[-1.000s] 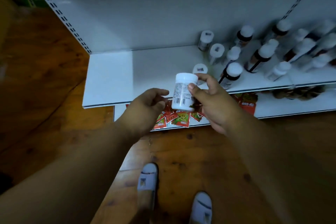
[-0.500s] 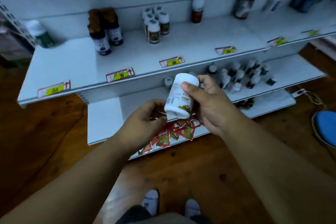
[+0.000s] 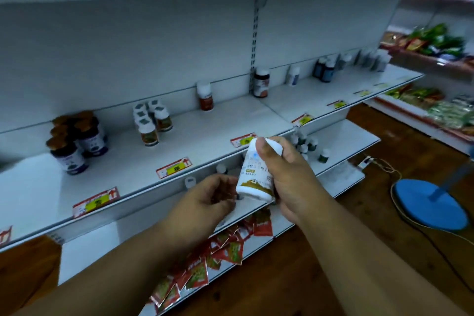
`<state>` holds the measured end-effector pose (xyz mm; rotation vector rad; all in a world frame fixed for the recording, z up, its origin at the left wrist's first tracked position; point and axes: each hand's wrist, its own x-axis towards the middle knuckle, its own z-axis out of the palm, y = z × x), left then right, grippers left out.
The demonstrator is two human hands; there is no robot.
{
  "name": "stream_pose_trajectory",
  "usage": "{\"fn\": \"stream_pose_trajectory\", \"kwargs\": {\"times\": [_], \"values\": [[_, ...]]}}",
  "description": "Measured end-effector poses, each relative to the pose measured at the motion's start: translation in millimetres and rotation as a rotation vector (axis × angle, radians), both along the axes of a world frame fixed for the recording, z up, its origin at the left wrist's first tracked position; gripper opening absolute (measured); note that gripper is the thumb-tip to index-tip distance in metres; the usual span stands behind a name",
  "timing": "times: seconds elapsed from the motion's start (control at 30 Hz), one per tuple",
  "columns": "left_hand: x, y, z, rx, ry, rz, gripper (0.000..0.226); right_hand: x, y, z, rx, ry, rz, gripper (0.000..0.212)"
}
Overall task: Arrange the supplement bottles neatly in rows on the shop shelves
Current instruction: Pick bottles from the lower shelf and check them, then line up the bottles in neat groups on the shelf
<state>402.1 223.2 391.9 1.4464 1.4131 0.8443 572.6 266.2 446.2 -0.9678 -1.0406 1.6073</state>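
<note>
The white metal shelf [image 3: 210,120] at chest level runs away from me to the right, and its groups of bottles stand well apart: the dark-labelled jars with brown lids [image 3: 74,141] on the left, the small cluster of white-capped bottles with orange labels [image 3: 151,120] in the middle, and a lone white-capped bottle with a red label [image 3: 205,96] against the back wall. The lower white shelf [image 3: 343,141] carries a looser scatter of small white-capped bottles [image 3: 306,145], partly hidden behind my hand.

My right hand [image 3: 287,179] grips the white plastic supplement bottle with a green-and-brown label [image 3: 255,177], thumb laid up its front face, fingers wrapped behind. The bottle's long axis stands nearly upright, cap tilted slightly to the right and away. It hangs in the air in front of the shelf edges, touching neither shelf.

My left hand [image 3: 207,200] sits just beside the bottle's base, fingers loosely curled, holding nothing I can make out. The right hand is the nearer to any open shelf space, which lies up and to the left of the bottle.

The label text is blurred. The red sachets [image 3: 225,249] on the bottom shelf are partly covered by my forearms.
</note>
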Motion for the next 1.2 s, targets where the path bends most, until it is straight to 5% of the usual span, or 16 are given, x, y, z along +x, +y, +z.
{"fn": "stream_pose_trajectory", "kwargs": {"times": [0.3,0.6,0.93,1.2], "values": [[182,125,32,0.150,0.092,-0.103,0.045,193,105,18,0.138,-0.251,-0.057,0.015],[306,260,20,0.110,0.096,-0.214,0.041,323,231,16,0.114,-0.280,-0.191,0.054],[439,477,13,0.115,0.188,-0.394,0.029,457,394,19,0.089,-0.401,-0.315,0.024],[557,616,-23,0.089,0.187,-0.191,0.029,580,537,-13,0.147,-0.546,-0.257,0.027]]}}
